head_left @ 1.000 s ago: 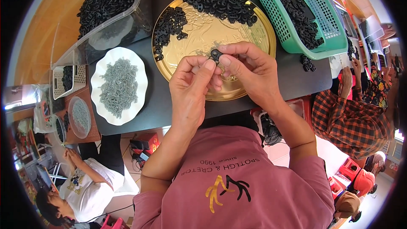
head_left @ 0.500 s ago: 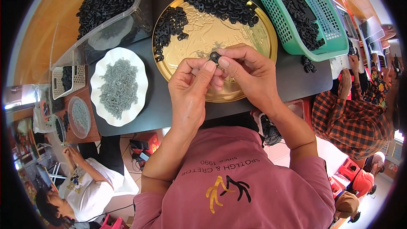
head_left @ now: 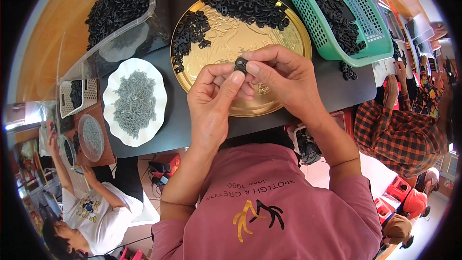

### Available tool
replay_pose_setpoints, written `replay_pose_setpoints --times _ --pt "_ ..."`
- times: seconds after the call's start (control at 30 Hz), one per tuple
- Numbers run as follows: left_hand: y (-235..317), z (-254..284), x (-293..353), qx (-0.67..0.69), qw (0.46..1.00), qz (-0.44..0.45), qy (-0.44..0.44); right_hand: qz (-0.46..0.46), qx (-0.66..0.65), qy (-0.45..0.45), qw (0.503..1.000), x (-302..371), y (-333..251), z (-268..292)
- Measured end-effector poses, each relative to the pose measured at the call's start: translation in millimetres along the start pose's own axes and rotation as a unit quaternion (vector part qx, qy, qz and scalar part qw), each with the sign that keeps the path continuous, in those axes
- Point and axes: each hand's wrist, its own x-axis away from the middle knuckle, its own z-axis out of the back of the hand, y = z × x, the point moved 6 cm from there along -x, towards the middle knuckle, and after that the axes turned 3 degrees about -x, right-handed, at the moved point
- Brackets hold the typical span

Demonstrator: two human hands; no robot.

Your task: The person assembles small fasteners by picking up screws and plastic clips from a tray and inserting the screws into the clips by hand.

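Note:
Between the fingertips of both hands is a small black plastic part [head_left: 241,64] with holes in it. My left hand [head_left: 215,97] pinches it from the left and below, thumb on top. From the right, my right hand [head_left: 285,78] grips it between thumb and forefinger. Both hands are above the near half of a round golden tray [head_left: 250,111]. On the tray's far side lies a heap of black plastic parts [head_left: 246,7], with a smaller heap [head_left: 190,31] at its left. Left of the tray, a white wavy-edged plate [head_left: 161,98] bears many small grey metal screws [head_left: 134,103].
At the far left stands a clear plastic bin [head_left: 153,7] of black parts. A green perforated basket [head_left: 315,41] is at the far right, a few loose black parts [head_left: 348,71] beside it. People sit at both sides, one in a white shirt [head_left: 98,214], another in a checked shirt [head_left: 399,137].
The black part is turned slightly between my fingers, its flat face showing more. The person at the left has stretched one arm forward. The view has shifted slightly.

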Motion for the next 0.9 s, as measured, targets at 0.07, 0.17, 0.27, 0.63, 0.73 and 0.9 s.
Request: replay_pose_setpoints --times 0.07,0.17,0.27,0.63,0.73,0.9 --pt "4 -1 1 -0.036 0.999 -0.011 -0.018 -0.008 -0.005 -0.021 1.0 -1 -1 4" --pt "14 -3 -1 -0.12 0.991 -0.054 -0.031 -0.039 0.0 -0.054 0.998 -4 1 8" --pt "24 -1 -4 -0.254 0.951 -0.142 -0.104 -0.091 -0.024 -0.1 0.991 -5 0 1" --pt "36 -10 -4 -0.381 0.879 -0.241 -0.155 -0.131 -0.056 -0.116 0.983 -4 5 -1" --pt "37 -11 -3 -0.399 0.865 -0.267 -0.148 -0.125 -0.054 -0.122 0.983 -3 3 -2" --pt "33 -9 -2 -0.38 0.868 -0.295 -0.125 -0.123 -0.056 -0.119 0.984 -4 5 -3"
